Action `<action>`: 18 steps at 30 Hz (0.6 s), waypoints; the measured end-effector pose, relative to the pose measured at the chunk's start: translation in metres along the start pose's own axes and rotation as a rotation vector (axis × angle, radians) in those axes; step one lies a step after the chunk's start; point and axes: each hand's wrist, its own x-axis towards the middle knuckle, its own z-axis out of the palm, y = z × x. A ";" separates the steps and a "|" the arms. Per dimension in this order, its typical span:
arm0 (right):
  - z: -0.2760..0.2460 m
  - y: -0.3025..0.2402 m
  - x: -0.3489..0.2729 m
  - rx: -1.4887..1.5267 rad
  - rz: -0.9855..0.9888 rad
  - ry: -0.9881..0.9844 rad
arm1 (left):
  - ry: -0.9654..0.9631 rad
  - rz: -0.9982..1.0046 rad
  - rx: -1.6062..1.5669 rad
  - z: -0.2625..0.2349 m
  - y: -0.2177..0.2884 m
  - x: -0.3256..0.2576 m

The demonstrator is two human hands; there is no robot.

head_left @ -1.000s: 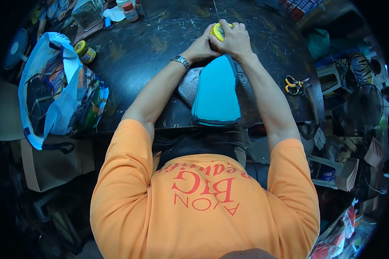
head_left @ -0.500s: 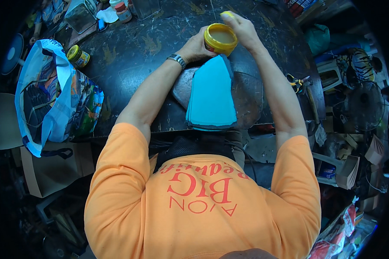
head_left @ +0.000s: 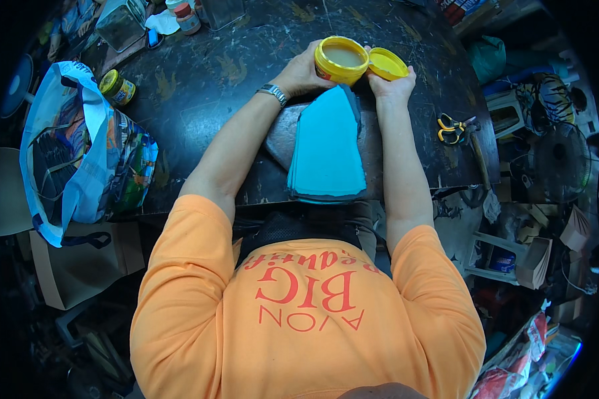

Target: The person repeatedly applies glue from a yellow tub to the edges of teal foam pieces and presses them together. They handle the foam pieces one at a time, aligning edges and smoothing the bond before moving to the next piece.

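Note:
My left hand (head_left: 301, 72) grips a round yellow tub (head_left: 340, 60) that stands open, a pale paste showing inside. My right hand (head_left: 393, 83) holds the tub's yellow lid (head_left: 387, 63) just to the right of it, tilted and off the tub. Both hands are above the far part of a dark, paint-marked table (head_left: 206, 86). Nearer to me, between my forearms, a stack of turquoise sheets (head_left: 327, 149) lies on a grey stone slab (head_left: 279, 133). A watch is on my left wrist.
A blue patterned shopping bag (head_left: 80, 159) hangs at the table's left edge, a small yellow-lidded jar (head_left: 116, 86) behind it. Scissors with yellow handles (head_left: 451, 128) and a hammer (head_left: 478, 159) lie at the right. Jars and a clear box stand at the far left. Cluttered shelves fill the right side.
The lid, shut under both hands a second ago, has come off the tub. My right hand has carried it to the right, and the open tub now sits lower toward me.

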 end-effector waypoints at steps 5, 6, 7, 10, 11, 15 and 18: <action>-0.001 -0.027 -0.003 0.002 0.234 0.051 | -0.077 -0.015 -0.005 -0.002 -0.002 0.000; 0.001 -0.033 -0.005 -0.210 0.226 0.005 | -0.074 -0.004 0.010 -0.002 -0.002 0.000; 0.004 -0.039 -0.009 -0.418 0.189 -0.011 | -0.072 0.006 0.026 -0.002 -0.002 0.000; 0.013 -0.059 -0.020 -0.714 0.125 -0.056 | -0.080 0.020 0.019 -0.002 -0.001 -0.002; 0.019 -0.071 -0.024 -0.688 0.142 -0.085 | -0.081 0.023 0.013 -0.002 -0.001 -0.001; 0.012 -0.102 -0.038 -0.700 0.020 0.001 | -0.062 0.036 0.074 -0.002 -0.002 -0.001; -0.005 -0.124 -0.040 -0.761 -0.018 -0.004 | -0.070 0.009 0.109 -0.001 -0.004 -0.001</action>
